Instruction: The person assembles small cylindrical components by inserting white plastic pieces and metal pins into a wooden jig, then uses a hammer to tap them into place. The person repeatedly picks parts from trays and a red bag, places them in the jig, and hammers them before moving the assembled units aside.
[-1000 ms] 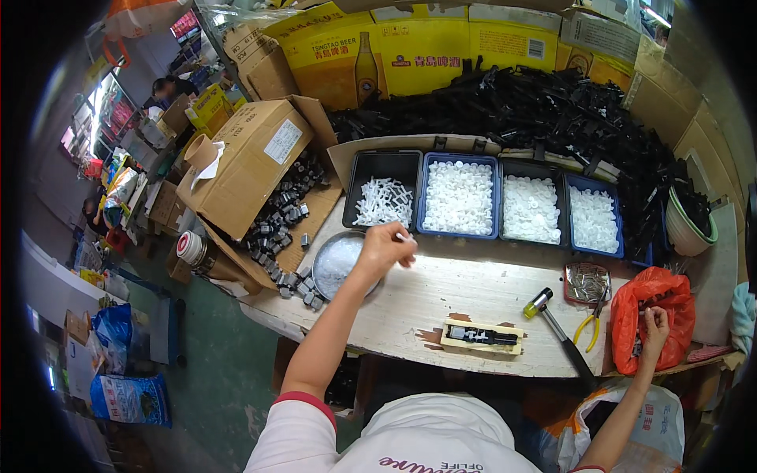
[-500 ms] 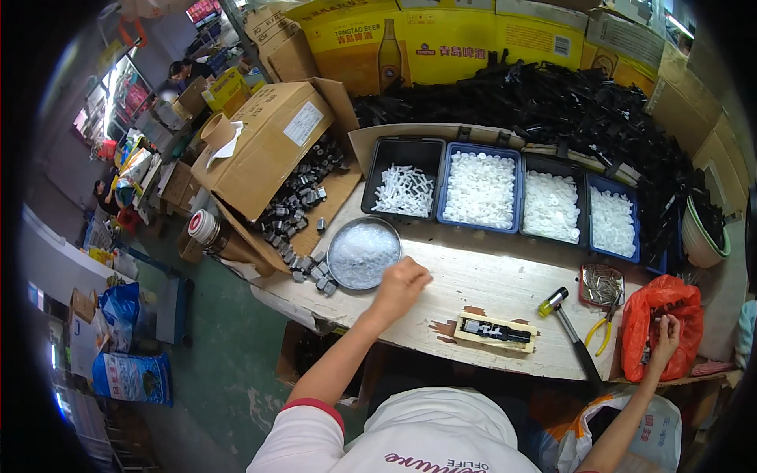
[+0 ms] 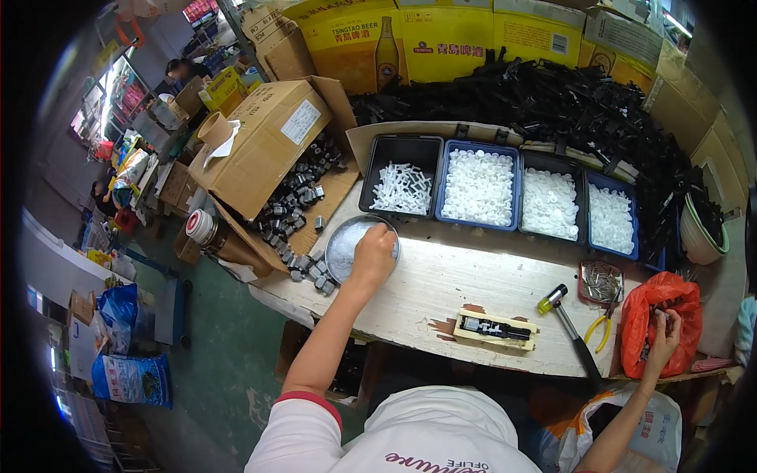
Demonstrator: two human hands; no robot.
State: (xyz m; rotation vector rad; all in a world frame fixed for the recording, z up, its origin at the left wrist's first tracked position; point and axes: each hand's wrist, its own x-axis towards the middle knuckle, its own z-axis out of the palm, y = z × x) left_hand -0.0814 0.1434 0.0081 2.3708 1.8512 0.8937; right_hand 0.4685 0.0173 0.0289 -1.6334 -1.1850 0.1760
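Note:
My left hand (image 3: 374,254) is over the round metal dish (image 3: 334,277), its fingers curled down toward the whitish, translucent contents; the fingertips are hidden behind the hand. At the far right my right hand (image 3: 666,337) reaches into the mouth of a red plastic bag (image 3: 637,319) with small dark parts inside. Its fingers are bent together, and what they hold is too small to make out. Between the hands, near the table's front edge, a black-and-grey assembly (image 3: 495,328) lies in a cream-coloured holder (image 3: 465,337).
Trays of small white parts (image 3: 478,188) line the back. A hammer (image 3: 573,335), yellow-handled pliers (image 3: 604,334) and a dish of metal pins (image 3: 601,282) lie right. A carton (image 3: 264,150) spills grey metal parts (image 3: 303,201) at left. Black parts (image 3: 505,98) heap behind the trays.
My left hand has moved left from the dish's right edge to over its contents. My right hand stays at the red bag, almost unmoved.

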